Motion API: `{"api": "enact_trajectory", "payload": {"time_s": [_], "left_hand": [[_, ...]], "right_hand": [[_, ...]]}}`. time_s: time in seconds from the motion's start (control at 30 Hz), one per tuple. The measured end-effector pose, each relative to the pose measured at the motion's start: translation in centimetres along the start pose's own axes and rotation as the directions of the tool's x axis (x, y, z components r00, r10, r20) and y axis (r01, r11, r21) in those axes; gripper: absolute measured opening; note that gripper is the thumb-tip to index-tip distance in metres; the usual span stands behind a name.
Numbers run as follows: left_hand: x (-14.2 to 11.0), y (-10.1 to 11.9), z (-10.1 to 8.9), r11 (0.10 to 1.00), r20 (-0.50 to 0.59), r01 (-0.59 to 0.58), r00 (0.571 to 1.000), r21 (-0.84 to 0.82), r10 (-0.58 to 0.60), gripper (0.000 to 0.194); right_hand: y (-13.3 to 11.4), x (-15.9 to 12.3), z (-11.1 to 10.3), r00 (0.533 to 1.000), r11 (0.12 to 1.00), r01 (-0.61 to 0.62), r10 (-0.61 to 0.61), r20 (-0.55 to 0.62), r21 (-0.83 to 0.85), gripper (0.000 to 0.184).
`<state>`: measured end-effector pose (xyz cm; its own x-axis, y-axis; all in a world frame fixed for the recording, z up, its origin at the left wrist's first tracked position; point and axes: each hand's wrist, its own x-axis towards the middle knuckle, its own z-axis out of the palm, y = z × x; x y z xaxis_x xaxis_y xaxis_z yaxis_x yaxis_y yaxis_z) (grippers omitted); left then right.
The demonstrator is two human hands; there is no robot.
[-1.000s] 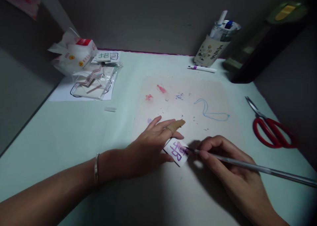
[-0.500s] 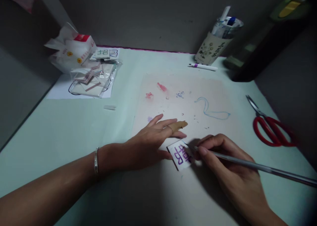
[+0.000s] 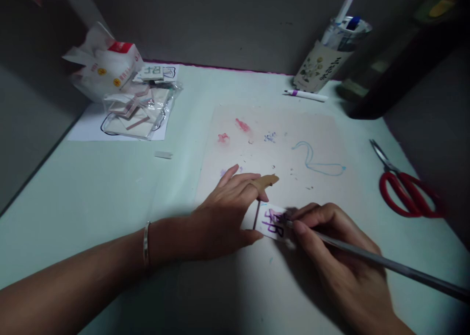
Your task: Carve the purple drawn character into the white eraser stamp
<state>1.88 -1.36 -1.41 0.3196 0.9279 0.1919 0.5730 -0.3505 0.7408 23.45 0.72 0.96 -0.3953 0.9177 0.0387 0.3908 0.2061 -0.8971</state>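
My left hand [image 3: 233, 210] lies on the sheet of paper [image 3: 323, 129], thumb and fingertips closed on two edges of a small white block [image 3: 270, 229]. Purple written characters cover the block's top face. A tan cover wraps one finger of that hand. In my right hand [image 3: 338, 249], closed like a pen grip, is a long slim grey pen-like tool [image 3: 382, 260]. Its tip is hidden close to the right side of the block. Red and purple stamp-like prints, dark crumbs and a blue outline drawing mark the paper.
Red-handled scissors [image 3: 407, 193] lie at the right, beneath a dark bottle [image 3: 396, 75]. A cup of pens [image 3: 323, 60] stands at the back, a white marker [image 3: 306, 96] before it. Clear bags with pale blocks [image 3: 135, 114] and a white strip [image 3: 163, 155] lie left.
The white block has turned counter-clockwise between my fingers and moved slightly up and right. The tool's tip stays beside it. The whole view has shifted a little.
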Motion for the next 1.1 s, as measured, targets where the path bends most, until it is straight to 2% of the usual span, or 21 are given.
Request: {"api": "enact_trajectory", "payload": {"time_s": [0.1,0.47,0.7,0.9,1.1], "left_hand": [[0.0,-0.1,0.0,1.0,-0.017,-0.001,1.0,-0.022,0.0,0.095],[0.1,-0.5,0.5,1.0,-0.06,-0.008,0.998,-0.027,0.006,0.098],[0.1,-0.8,0.7,0.999,-0.062,-0.025,0.998,-0.031,0.023,0.099],[0.2,-0.7,0.7,0.999,-0.067,-0.01,0.998,-0.036,0.008,0.098],[0.2,-0.5,0.5,0.999,-0.043,0.016,0.999,-0.041,-0.017,0.093]], "right_hand": [[0.5,0.2,-0.1,0.997,0.997,0.069,-0.068,0.032,-0.026,0.012],[0.6,0.7,0.2,0.997,0.995,0.077,-0.076,0.027,-0.059,0.012],[-0.4,0.5,0.7,0.999,0.998,-0.048,0.048,-0.016,-0.047,0.013],[0.6,0.5,0.5,0.999,0.999,0.012,-0.01,0.044,-0.041,0.013],[0.3,0.5,0.6,0.997,0.998,-0.065,0.065,0.028,-0.018,0.013]]}}
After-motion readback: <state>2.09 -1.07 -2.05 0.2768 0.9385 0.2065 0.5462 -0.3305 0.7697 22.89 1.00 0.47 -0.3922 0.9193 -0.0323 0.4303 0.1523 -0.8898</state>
